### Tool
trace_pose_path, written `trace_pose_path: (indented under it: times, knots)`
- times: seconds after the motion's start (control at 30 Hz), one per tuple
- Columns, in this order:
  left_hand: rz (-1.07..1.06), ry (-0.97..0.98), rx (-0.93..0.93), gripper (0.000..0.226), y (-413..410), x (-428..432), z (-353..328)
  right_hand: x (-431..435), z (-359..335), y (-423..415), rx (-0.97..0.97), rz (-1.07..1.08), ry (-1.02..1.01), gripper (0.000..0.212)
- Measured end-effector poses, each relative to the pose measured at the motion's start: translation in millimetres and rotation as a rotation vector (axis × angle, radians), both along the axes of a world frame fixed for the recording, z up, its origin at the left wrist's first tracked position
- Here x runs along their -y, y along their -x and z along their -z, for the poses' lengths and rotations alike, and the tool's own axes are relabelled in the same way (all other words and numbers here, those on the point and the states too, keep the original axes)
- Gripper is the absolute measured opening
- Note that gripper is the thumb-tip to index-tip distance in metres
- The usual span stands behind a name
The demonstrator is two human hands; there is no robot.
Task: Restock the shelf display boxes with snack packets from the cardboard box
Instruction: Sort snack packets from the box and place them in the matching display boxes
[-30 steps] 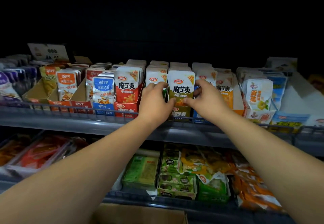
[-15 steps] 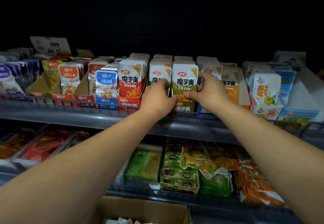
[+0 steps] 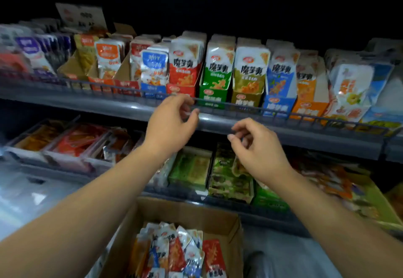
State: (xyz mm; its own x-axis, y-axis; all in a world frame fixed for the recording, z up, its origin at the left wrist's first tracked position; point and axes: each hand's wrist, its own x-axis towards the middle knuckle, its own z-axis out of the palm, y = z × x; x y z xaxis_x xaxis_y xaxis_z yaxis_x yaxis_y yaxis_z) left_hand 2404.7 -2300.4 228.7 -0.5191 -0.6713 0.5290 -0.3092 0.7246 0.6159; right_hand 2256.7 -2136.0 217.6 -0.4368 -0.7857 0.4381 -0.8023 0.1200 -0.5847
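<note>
A dark shop shelf [image 3: 91, 104] is seen by the head camera, with a thin wire rail [image 3: 316, 117] along its front. Behind the rail, display boxes are lined up side by side: a red box [image 3: 182, 89], a green box [image 3: 212, 99], an olive box [image 3: 246, 102], a blue box [image 3: 277, 106] and an orange box [image 3: 309, 109]. Each one is packed with upright packets [image 3: 250, 68]. More boxes are seen further left, but they are blurred. A white card [image 3: 81, 15] is stood up at the back on the left.

The left hand [image 3: 172, 123] is held up in front of the rail, just under the red box. Its fingers are loosely curled, with the thumb and first finger close together, and nothing is held. Whether the rail is touched cannot be told. The right hand [image 3: 259, 147] is held lower and to the right, in front of the shelf edge, under the olive box. Its fingers are loosely curled too, a little apart, and nothing is held. The two hands are not touching.

Low down, between the two arms, the cardboard box [image 3: 187, 211] is seen open. Loose packets [image 3: 174, 253] in red, blue and orange are piled inside it. Green packs [image 3: 192, 168] are laid on the lower shelf, between the arms.
</note>
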Motion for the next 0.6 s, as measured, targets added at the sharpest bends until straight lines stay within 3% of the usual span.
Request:
trace_pose_path:
  times: [0.17, 0.4, 0.6]
  knots:
    - [-0.102, -0.122, 0.208, 0.021, -79.3, 0.1, 98.8, 2.4, 100.4, -49.7, 0.002, -0.125, -0.253, 0.012]
    - [-0.147, -0.418, 0.579, 0.021, -153.4, -18.8, 220.5, 1.7, 243.7, -87.9, 0.246, -0.089, -0.666, 0.018]
    - [-0.281, -0.456, 0.578, 0.019, -194.4, -10.0, 269.2, 4.5, 334.7, -99.6, 0.409, -0.029, -0.908, 0.03]
